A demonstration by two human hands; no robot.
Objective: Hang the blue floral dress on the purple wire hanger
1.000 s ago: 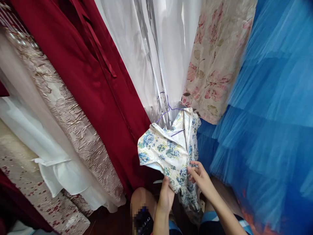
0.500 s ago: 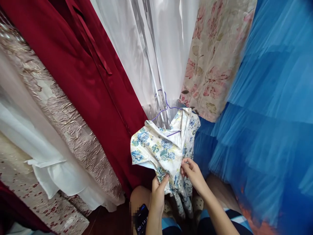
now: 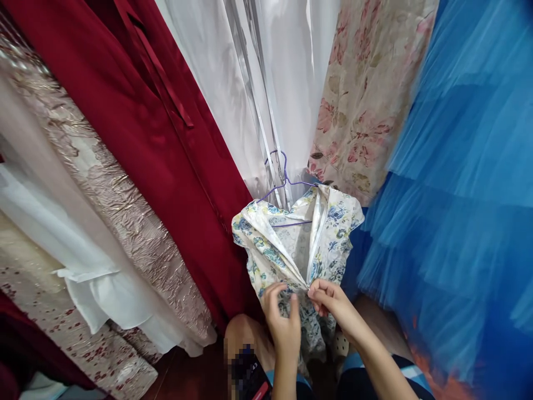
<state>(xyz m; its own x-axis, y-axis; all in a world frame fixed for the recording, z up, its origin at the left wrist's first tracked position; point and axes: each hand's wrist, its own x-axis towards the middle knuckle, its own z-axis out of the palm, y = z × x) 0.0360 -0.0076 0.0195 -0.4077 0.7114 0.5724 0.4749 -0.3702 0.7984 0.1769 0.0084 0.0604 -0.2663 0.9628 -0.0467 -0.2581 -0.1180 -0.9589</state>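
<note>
A white dress with blue and yellow flowers hangs on a thin purple wire hanger. Its opening spreads in a V from the neckline, showing the pale inside. At the bottom point of that V, my right hand pinches the dress where the two edges meet. Whether a zipper pull is between those fingertips is hidden. My left hand is just left of this spot, thumb and fingers apart, in front of the fabric and holding nothing.
Behind hang a dark red garment, a white garment with ribbons and a pink floral one. A blue tulle dress fills the right side. A phone lies on my thigh at the bottom.
My left hand has let go of the dress and its fingers have spread. The opening has widened, and the dress now faces me more squarely. My right hand still pinches near the same place.
</note>
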